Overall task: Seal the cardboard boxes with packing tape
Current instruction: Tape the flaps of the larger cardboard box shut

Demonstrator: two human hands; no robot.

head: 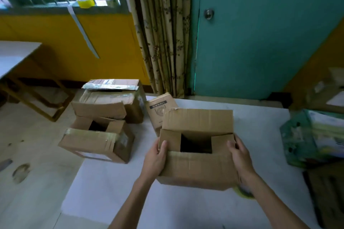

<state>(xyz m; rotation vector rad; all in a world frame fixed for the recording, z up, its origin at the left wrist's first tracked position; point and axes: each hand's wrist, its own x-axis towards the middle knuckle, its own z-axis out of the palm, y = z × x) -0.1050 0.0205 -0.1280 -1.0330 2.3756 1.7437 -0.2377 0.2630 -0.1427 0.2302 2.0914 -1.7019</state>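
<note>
A brown cardboard box [197,169] stands on the white table [115,182] with its top partly open: both short flaps are folded in, the far long flap stands up and the near one hangs forward. My left hand [155,158] grips its left end, thumb on the left flap. My right hand [240,156] grips its right end, fingers over the right flap. A yellow tape roll [243,192] peeks out under my right wrist, mostly hidden. Two more tape rolls, one yellow [84,2] and one greenish [111,0], sit on the window sill.
On the floor to the left sit an open box [96,141] and behind it a fuller box [109,102]. A small box [158,111] leans behind the held one. Green printed packs [316,135] lie at the table's right. A teal door [260,33] and a curtain [163,29] stand behind.
</note>
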